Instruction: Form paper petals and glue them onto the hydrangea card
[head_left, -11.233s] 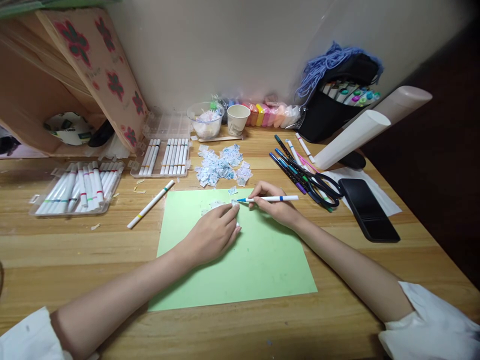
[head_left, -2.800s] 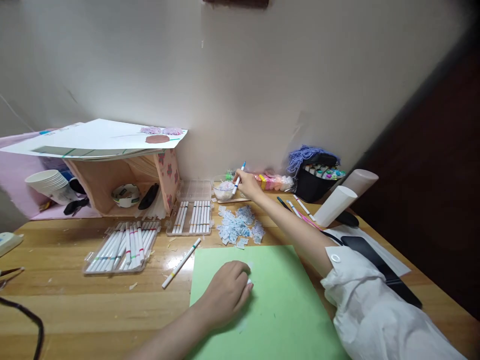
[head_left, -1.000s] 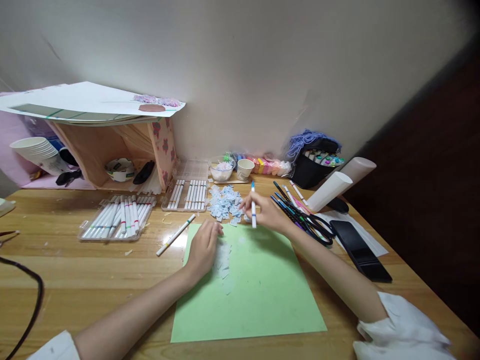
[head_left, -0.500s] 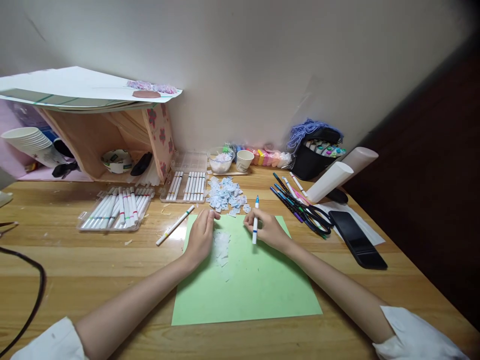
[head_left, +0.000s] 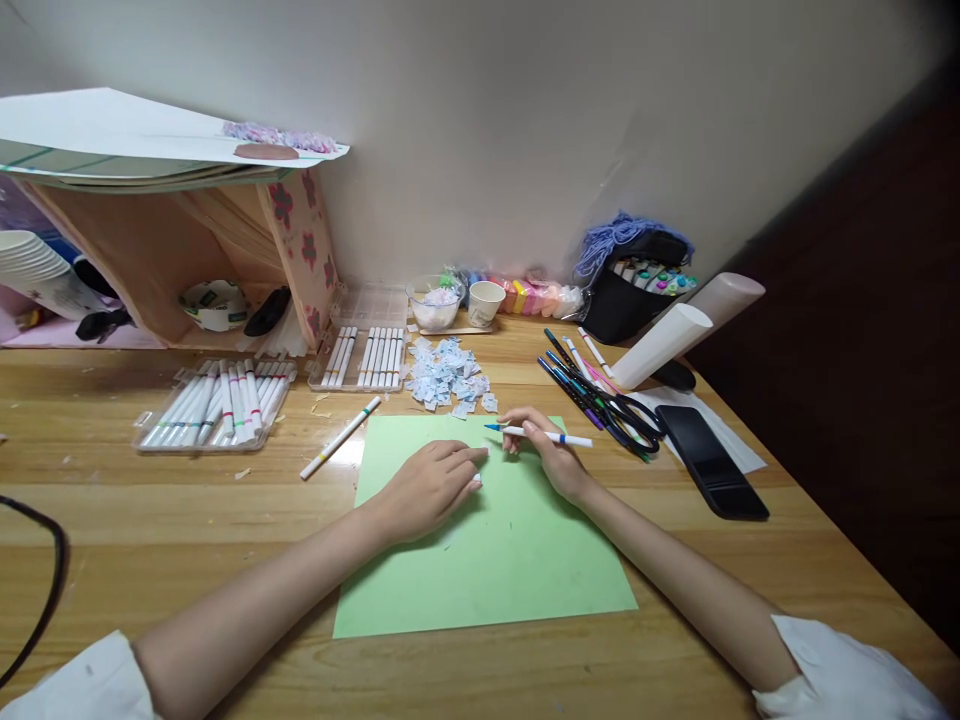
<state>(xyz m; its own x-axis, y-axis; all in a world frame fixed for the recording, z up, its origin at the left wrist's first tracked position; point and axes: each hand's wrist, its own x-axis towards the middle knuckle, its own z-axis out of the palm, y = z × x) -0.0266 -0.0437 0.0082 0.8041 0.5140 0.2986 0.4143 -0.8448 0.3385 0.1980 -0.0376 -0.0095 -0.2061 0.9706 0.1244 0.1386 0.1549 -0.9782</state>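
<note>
A light green sheet of paper (head_left: 517, 560) lies on the wooden table. My left hand (head_left: 429, 488) rests palm down on its upper part, fingers lying flat over small white paper bits that it mostly hides. My right hand (head_left: 546, 452) is closed around a white marker with a blue tip (head_left: 538, 434), held level with the tip pointing left, just past my left fingertips. A pile of small blue and white paper scraps (head_left: 448, 372) sits on the table just beyond the sheet.
A loose marker (head_left: 340, 438) lies left of the sheet. Two clear trays of white markers (head_left: 212, 404) (head_left: 365, 356) stand behind it. Pens and scissors (head_left: 600, 396), a black phone (head_left: 711, 460), a bowl (head_left: 434, 302) and a paper cup (head_left: 485, 302) lie to the right and back.
My right hand came back from the bowl at the wall and turned the marker from upright to level. My left hand slid over the white paper bits on the green sheet.
</note>
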